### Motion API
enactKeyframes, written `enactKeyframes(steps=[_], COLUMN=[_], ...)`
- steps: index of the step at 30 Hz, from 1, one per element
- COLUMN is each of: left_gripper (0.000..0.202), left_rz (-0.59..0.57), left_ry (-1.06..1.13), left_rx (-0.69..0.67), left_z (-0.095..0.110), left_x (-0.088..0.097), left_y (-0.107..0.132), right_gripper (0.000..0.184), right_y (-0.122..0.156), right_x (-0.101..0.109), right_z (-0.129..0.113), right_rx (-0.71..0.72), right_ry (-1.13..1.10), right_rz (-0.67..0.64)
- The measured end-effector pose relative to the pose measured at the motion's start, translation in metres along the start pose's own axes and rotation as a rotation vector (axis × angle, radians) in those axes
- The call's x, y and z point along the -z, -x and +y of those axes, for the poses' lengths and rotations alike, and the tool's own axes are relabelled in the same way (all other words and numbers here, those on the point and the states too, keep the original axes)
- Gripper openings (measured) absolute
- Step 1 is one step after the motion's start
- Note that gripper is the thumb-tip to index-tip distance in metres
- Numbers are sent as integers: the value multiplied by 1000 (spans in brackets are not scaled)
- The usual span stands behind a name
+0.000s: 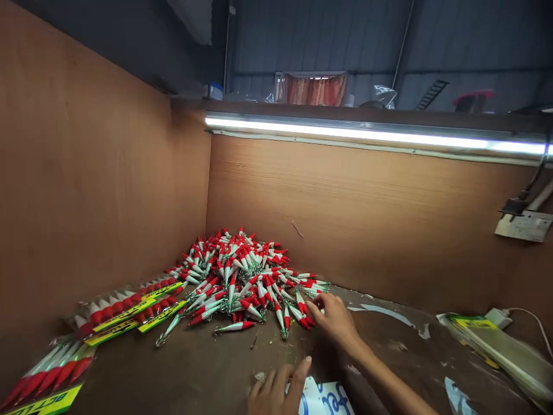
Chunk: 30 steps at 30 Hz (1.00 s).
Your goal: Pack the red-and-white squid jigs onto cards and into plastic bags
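A heap of red-and-white squid jigs [242, 271] with green-tinged hooks lies in the back left corner of the workbench. At the heap's right edge is my right hand [334, 317], its thumb and forefinger apart and close to the nearest jigs. Whether it touches one is hard to tell, but no jig shows in its grasp. My left hand [279, 392] lies low at the front with its fingers spread on the bench. Beside it, partly beneath the thumb, is a white paper [326, 397] with blue handwriting.
Clear packs of jigs [116, 317] with yellow labels lie along the left panel, another pack [56, 380] nearer me. A stack of plastic sleeves [496, 346] and a white cable [533, 323] are at right. A lit tube [345, 132] runs beneath the shelf.
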State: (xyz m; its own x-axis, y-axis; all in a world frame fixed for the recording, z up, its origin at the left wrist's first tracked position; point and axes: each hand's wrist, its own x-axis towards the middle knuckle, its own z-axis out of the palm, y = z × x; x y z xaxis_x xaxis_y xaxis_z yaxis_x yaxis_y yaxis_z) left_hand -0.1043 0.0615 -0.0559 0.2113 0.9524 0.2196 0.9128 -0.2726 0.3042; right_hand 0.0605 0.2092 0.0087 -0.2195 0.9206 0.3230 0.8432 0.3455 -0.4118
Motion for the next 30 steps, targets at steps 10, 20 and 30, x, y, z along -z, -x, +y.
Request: enactKeyframes(steps=[10, 20, 30], left_gripper=[76, 79, 105], left_rz=[-84, -88, 25], left_ry=[43, 192, 370], left_rx=[-188, -275, -256], left_z=[-5, 0, 15], left_x=[20, 19, 35], left_y=[0, 5, 15], right_gripper=[27, 55, 15], right_y=[-53, 56, 145], right_x=[-4, 64, 74], right_z=[5, 75, 65], right_rx=[-212, -74, 332], right_ry=[-185, -941, 89], right_rz=[-117, -483, -230])
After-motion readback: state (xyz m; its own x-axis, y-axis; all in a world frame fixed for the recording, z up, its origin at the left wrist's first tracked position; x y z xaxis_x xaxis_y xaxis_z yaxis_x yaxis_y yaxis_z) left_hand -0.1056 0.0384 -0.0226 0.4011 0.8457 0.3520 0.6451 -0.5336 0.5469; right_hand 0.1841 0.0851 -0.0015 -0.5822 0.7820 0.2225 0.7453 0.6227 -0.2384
